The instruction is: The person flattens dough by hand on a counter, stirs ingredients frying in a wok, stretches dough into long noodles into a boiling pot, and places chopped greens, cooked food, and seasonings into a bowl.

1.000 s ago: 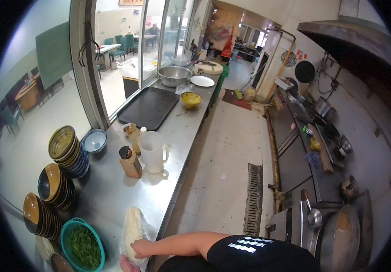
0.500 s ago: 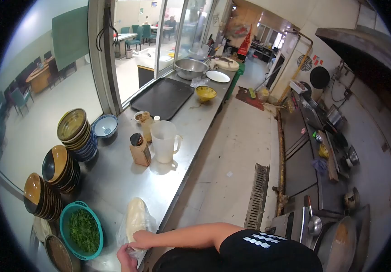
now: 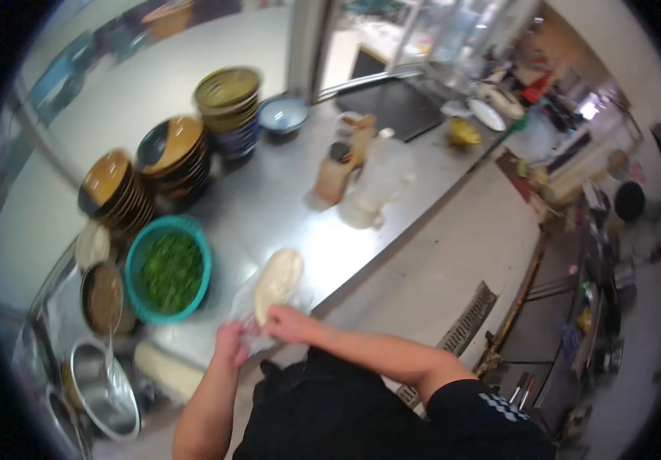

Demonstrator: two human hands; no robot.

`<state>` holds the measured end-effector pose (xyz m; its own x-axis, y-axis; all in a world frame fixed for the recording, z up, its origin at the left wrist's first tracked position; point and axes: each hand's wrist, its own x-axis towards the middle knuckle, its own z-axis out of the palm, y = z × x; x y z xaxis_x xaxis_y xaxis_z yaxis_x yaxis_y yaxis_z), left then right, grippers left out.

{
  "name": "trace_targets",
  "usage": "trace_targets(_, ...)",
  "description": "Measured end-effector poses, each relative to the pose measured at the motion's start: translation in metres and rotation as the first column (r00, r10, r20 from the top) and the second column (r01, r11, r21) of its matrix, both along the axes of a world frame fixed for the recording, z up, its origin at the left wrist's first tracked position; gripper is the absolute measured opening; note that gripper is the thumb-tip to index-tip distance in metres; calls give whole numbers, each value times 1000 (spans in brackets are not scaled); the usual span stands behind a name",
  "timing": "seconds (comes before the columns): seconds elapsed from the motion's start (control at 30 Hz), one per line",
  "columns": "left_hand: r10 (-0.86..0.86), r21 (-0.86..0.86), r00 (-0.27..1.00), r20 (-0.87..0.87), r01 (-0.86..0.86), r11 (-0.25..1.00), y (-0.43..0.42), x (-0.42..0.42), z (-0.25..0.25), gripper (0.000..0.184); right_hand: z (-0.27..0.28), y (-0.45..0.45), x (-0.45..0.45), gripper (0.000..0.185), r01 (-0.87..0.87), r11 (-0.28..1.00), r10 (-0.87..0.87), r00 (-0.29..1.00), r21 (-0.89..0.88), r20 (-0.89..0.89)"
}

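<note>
A long pale piece of dough (image 3: pixel 279 277) lies at the counter's near edge, with a clear plastic bag (image 3: pixel 244 300) under and around it. My left hand (image 3: pixel 231 345) is closed, pinching the near end of the bag. Just to its right, my right hand (image 3: pixel 292 325) is closed on the plastic at the dough's near tip; its fingertips are partly hidden. A teal basket (image 3: pixel 206 270) of chopped greens (image 3: pixel 171 272) stands left of the dough.
Stacked bowls (image 3: pixel 173 153) line the counter's left side. A spice jar (image 3: pixel 334 175) and a plastic pitcher (image 3: pixel 385 172) stand beyond the dough. A steel bowl (image 3: pixel 85 383) and another pale roll (image 3: pixel 168 369) sit at lower left. A black tray (image 3: pixel 395 107) lies farther back.
The camera has turned left and down, so the scene is tilted and blurred and the steel bowl and second roll now show. Both hands stay at the bag's near end.
</note>
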<state>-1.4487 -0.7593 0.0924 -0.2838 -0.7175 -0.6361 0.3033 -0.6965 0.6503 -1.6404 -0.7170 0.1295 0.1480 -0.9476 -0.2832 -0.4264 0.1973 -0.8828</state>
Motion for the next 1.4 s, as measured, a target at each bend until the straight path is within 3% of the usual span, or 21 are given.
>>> trace_targets(0.07, -17, -48, 999, -45, 15, 999, 0, 0, -12, 12, 7, 7, -8, 28, 0, 999, 3, 996, -32, 91)
trace_targets(0.17, -1, 24, 993, -122, 4, 1000, 3, -13, 31, 8, -2, 14, -10, 23, -23, 1000, 24, 985, -8, 170)
trace_targets(0.27, -14, 26, 995, -100, 17, 1000, 5, -21, 59, 13, -3, 17, -12, 20, -19, 999, 7, 971, 51, 240)
trace_targets(0.4, -62, 7, 990, -128, 64, 998, 6, -17, 57, 16, -13, 18, -9, 21, 25, 997, -43, 957, 67, 287)
trace_targets(0.5, -113, -65, 992, -51, 110, 992, 9, -19, 45, 25, -16, 17, -6, 20, 43, 991, -88, 924, 126, 373)
trace_targets(0.57, -105, -185, 989, 108, 123, 975, 14, -28, 43, 36, -15, 16, -3, 20, 52, 980, -132, 889, 190, 439)
trace_targets(0.63, -77, -200, 988, 136, 103, 974, 14, -31, 46, 38, -9, 15, 0, 18, 80, 986, -117, 958, 147, 262)
trace_targets(0.67, -54, -212, 985, 164, 89, 973, 14, -32, 47, 41, -5, 14, 1, 18, 78, 986, -114, 958, 146, 261)
trace_targets(0.73, -18, -213, 981, 195, 60, 975, 15, -32, 45, 41, 2, 11, 4, 21, 108, 994, -108, 994, 14, -22)
trace_targets(0.8, 23, -215, 974, 224, 26, 976, 19, -37, 37, 41, -6, 7, 4, 21, 160, 987, -162, 985, -35, -60)
trace_targets(0.87, 231, -203, 946, 226, -186, 961, 22, -48, 26, 38, -13, 2, 4, 22, 210, 974, -218, 971, -89, -95)
trace_targets(0.9, 236, -202, 946, 221, -193, 960, 19, -49, 20, 38, -16, 1, 3, 21, 278, 947, -297, 949, -161, -108)
trace_targets(0.97, -81, -112, 958, 275, 116, 987, 16, -50, 10, 35, -20, -3, -1, 20, 327, 915, -361, 925, -234, -120)
trace_targets(1.03, -35, -134, 958, 284, 76, 988, 13, -52, -2, 32, -19, -10, -16, 14, 555, 808, -588, 787, 198, 190)
trace_targets(1.07, 0, -153, 955, 297, 48, 987, 13, -53, -3, 30, -12, -13, -26, 14, 545, 815, -576, 796, 197, 184)
trace_targets(1.13, -14, -125, 966, 259, 48, 991, 10, -51, 0, 30, 3, -16, -47, 10, 386, 782, -616, 602, 490, 508)
trace_targets(1.3, -105, -174, 968, 229, 146, 974, 13, -58, 15, 35, 10, -14, -48, 13, 139, 865, -417, 734, 482, 536)
trace_targets(1.37, -53, -181, 992, 114, 73, 981, 14, -62, 17, 34, 8, -13, -39, 16, 79, 947, -206, 891, 310, 404)
trace_targets(1.4, -49, -178, 992, 113, 69, 982, 13, -62, 16, 34, 8, -11, -37, 16, 75, 947, -204, 892, 313, 403)
